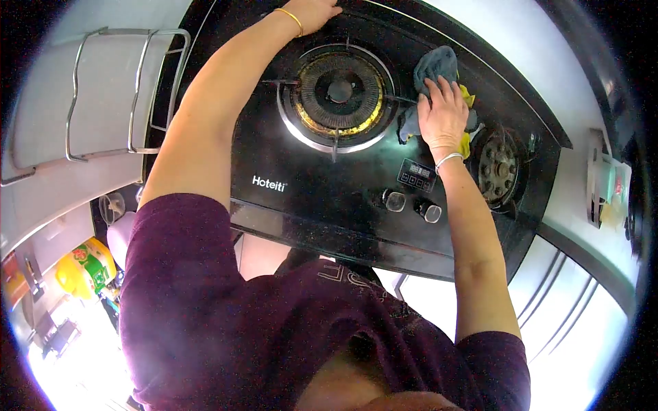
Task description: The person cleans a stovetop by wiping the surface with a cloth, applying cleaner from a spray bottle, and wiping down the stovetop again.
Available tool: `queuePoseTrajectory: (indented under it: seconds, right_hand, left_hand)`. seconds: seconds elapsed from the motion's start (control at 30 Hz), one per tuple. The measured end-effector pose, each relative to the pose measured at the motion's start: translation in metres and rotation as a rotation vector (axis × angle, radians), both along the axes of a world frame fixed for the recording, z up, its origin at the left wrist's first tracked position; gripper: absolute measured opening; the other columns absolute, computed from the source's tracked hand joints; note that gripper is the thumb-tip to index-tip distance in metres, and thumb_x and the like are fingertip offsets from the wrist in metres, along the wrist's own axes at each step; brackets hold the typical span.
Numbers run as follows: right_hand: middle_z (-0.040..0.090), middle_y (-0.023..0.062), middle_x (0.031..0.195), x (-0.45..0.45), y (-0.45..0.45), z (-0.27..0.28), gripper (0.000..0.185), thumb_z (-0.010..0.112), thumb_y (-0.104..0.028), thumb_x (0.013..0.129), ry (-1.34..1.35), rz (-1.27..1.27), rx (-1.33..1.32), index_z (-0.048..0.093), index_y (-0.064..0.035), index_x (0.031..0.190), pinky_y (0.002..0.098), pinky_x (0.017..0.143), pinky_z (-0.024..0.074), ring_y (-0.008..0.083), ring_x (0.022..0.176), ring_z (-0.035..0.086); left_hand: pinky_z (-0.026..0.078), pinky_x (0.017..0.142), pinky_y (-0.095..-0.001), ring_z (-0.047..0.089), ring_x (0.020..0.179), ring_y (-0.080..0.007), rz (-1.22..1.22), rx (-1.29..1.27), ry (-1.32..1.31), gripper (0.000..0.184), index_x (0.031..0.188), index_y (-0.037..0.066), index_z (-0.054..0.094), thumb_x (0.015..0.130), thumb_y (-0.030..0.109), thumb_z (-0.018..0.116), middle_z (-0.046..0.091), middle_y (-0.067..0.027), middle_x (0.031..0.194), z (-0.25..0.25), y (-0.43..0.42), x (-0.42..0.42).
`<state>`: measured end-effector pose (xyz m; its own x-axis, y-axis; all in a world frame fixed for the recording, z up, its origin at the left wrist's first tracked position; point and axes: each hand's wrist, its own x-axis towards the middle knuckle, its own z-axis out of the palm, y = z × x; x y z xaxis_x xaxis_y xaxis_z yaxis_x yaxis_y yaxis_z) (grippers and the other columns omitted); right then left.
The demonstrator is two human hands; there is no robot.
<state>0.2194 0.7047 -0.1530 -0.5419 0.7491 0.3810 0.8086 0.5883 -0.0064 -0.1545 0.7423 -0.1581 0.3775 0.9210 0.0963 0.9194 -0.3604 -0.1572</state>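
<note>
My right hand (444, 118) presses on a bunched dark grey cloth (436, 63), its fingers bent over it. Yellow material (468, 96) shows beside the hand. The cloth lies on the black glass cooktop (329, 185), between the large left burner (339, 89) and the smaller right burner (498, 168). At the top edge of the view, my left hand (315, 14) rests at the cooktop's back, beyond the large burner. Most of its fingers are cut off or hidden, and whether it grips anything cannot be seen.
A control panel (416, 175) and two knobs (395, 201) sit near the cooktop's front. A metal rack (137, 96) is at the left. Lower left is a yellow bottle (86, 267). Items hang on the wall (610, 185) at the right.
</note>
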Motion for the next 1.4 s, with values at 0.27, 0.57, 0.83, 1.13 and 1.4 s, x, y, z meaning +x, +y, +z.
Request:
queuePoseTrajectory:
  seconds: [0.27,0.57,0.83,1.13,1.4]
  right_hand:
    - [0.057,0.0019,0.130,0.000,0.001,-0.002,0.035,0.059,-0.034,0.085,-0.028,-0.018,0.017,0.065,-0.0207,0.117,0.0451,0.097,0.0390,0.0287,0.124,0.048]
    - [0.057,0.0028,0.130,0.001,0.002,-0.003,0.036,0.058,-0.035,0.085,-0.020,-0.004,0.012,0.064,-0.0209,0.118,0.0459,0.099,0.0387,0.0288,0.125,0.048]
    - [0.056,0.0035,0.132,0.000,0.001,-0.001,0.037,0.059,-0.035,0.085,-0.007,-0.002,-0.016,0.064,-0.0201,0.119,0.0473,0.100,0.0380,0.0300,0.126,0.047]
    - [0.054,0.0022,0.133,0.000,0.001,-0.001,0.037,0.059,-0.035,0.086,-0.025,-0.015,-0.026,0.063,-0.0202,0.119,0.0483,0.101,0.0372,0.0289,0.127,0.045]
    - [0.054,0.0013,0.134,0.001,0.002,-0.004,0.037,0.058,-0.035,0.087,-0.026,-0.013,-0.021,0.062,-0.0216,0.121,0.0485,0.101,0.0367,0.0288,0.128,0.044]
  left_hand:
    - [0.052,0.080,-0.0410,0.060,0.091,-0.0304,0.035,0.056,-0.007,0.016,0.092,0.004,0.063,0.084,0.014,0.052,0.060,-0.0137,0.093,0.004,-0.015,0.004]
    - [0.051,0.085,-0.0413,0.061,0.100,-0.0333,0.290,-0.031,-0.058,0.016,0.093,0.004,0.062,0.080,0.010,0.055,0.063,-0.0178,0.100,0.009,-0.009,-0.013]
    - [0.049,0.087,-0.0418,0.059,0.104,-0.0349,0.295,-0.039,-0.002,0.019,0.095,0.004,0.062,0.077,0.005,0.056,0.062,-0.0195,0.101,-0.013,-0.020,-0.062]
    - [0.049,0.087,-0.0431,0.059,0.102,-0.0400,0.489,-0.078,-0.383,0.031,0.107,0.005,0.062,0.079,-0.001,0.054,0.059,-0.0226,0.106,0.002,-0.040,-0.062]
    - [0.050,0.086,-0.0442,0.060,0.100,-0.0403,0.452,0.034,-0.370,0.029,0.107,0.003,0.063,0.079,0.001,0.054,0.061,-0.0250,0.106,-0.017,-0.048,-0.066]
